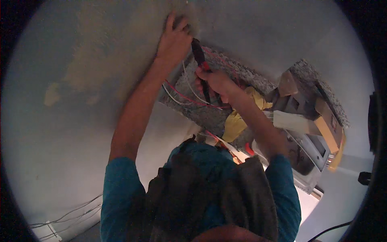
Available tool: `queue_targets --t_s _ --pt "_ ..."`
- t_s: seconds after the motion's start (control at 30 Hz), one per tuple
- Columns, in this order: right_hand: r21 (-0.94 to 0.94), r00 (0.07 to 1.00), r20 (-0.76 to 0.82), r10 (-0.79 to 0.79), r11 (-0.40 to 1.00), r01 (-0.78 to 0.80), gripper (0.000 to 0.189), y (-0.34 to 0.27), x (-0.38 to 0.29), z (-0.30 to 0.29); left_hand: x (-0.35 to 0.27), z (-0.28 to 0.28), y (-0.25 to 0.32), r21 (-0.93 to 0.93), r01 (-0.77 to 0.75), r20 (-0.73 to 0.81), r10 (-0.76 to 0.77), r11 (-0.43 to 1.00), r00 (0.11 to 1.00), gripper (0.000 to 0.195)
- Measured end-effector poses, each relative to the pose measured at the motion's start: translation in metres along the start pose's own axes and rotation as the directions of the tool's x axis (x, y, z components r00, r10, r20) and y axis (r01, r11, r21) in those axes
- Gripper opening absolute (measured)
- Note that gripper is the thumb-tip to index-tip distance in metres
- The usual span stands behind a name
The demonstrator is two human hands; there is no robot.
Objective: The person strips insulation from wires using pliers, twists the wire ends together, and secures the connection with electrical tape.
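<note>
At the upper middle, my left hand (pixel 176 37) is raised against the grey wall, its fingers partly hidden at small dark items; whether it grips them I cannot tell. Just below and right of it, my right hand (pixel 216 83) is closed around a black-and-red hand tool (pixel 199 54), whose upper end reaches close to my left hand. The kind of tool is not clear. Red wires (pixel 187 98) and white wires (pixel 185 75) hang in curves beside my right hand, in front of a rough stone-like ledge (pixel 204 116).
A yellow cloth (pixel 234 125), an open cardboard box (pixel 329 124), a white box (pixel 291 121) and a metal sink (pixel 299 157) lie at right. Thin cables (pixel 75 208) run at lower left. A black cable (pixel 332 227) curves at lower right.
</note>
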State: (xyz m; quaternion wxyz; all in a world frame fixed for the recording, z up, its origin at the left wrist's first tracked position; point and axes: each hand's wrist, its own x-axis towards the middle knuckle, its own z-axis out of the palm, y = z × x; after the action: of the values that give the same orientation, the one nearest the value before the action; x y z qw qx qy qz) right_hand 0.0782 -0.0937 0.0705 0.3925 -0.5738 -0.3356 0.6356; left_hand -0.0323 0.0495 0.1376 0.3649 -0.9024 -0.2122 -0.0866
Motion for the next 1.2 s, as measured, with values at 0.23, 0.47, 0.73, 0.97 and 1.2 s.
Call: queue_targets --t_s 0.23,0.47,0.73,0.97,1.2 --pt "-0.093 0.997 -0.037 -0.071 0.993 0.067 0.042 0.023 0.02 -0.016 0.0 0.008 0.001 -0.037 -0.015 -0.068 0.012 0.999 0.998 0.025" --pt "0.008 0.999 0.002 -0.032 0.999 0.032 0.041 0.02 0.02 -0.016 -0.001 0.009 0.003 0.032 -0.029 -0.02 0.03 0.999 0.999 0.027" --pt "0.346 0.911 0.409 -0.056 0.933 -0.098 0.035 -0.016 0.014 -0.043 0.002 0.006 -0.003 0.022 -0.011 0.035 0.01 1.0 0.999 0.026" --pt "-0.646 0.757 -0.143 -0.637 0.64 0.416 0.031 0.056 0.032 -0.038 0.003 0.013 0.002 -0.072 0.014 -0.075 -0.019 0.997 0.997 0.023" --pt "-0.883 0.467 -0.303 -0.831 0.429 0.19 0.05 0.089 0.073 -0.028 0.003 -0.001 0.005 -0.045 0.048 0.112 -0.043 0.998 0.993 0.028"
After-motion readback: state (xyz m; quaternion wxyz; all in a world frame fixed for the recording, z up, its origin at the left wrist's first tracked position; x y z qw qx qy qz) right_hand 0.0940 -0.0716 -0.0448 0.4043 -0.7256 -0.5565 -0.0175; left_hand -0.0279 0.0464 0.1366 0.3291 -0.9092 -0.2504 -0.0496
